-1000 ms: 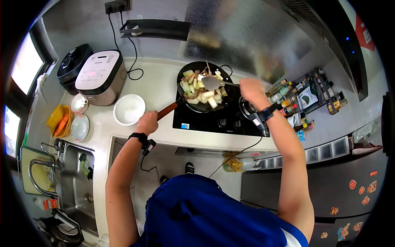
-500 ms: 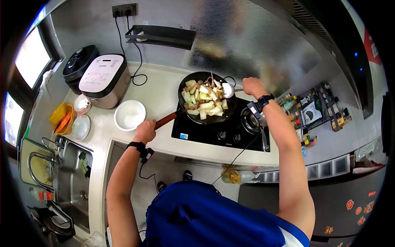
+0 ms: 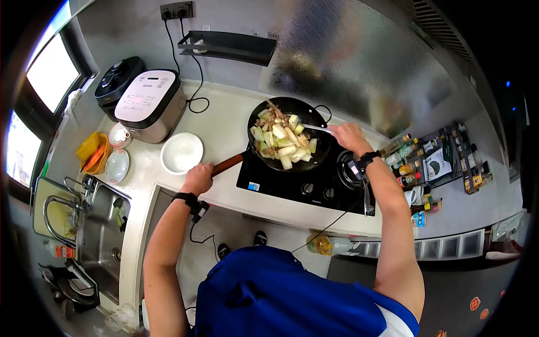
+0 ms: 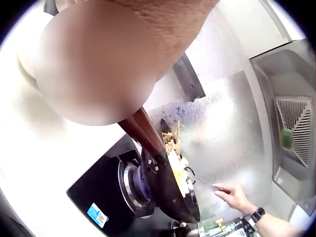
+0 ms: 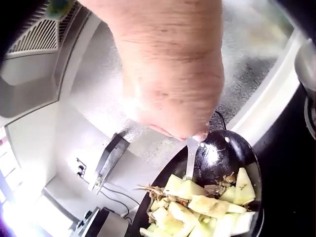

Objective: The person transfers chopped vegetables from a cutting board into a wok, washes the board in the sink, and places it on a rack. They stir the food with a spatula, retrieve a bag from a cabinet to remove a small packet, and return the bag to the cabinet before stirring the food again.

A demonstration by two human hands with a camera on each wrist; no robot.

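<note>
A black wok sits on the left burner, holding chunks of pale green vegetable mixed with browned, shredded-looking bits. My left hand grips its brown wooden handle from the front left. Over the wok's right side, my right hand holds the handle of a metal spatula. The spatula's blade is hidden among the food. Seen from the right wrist, its flat shank runs down from my fingers behind the chunks. In the left wrist view, a bluish flame shows beneath the wok.
A white bowl stands left of the handle, with a rice cooker behind it. Right of the wok lie a second burner and a rack of seasoning bottles. The sink is at the left.
The spatula's blade went from on top of the food to the wok's right side, then in among the chunks, which have shifted. My left hand keeps its grip on the handle.
</note>
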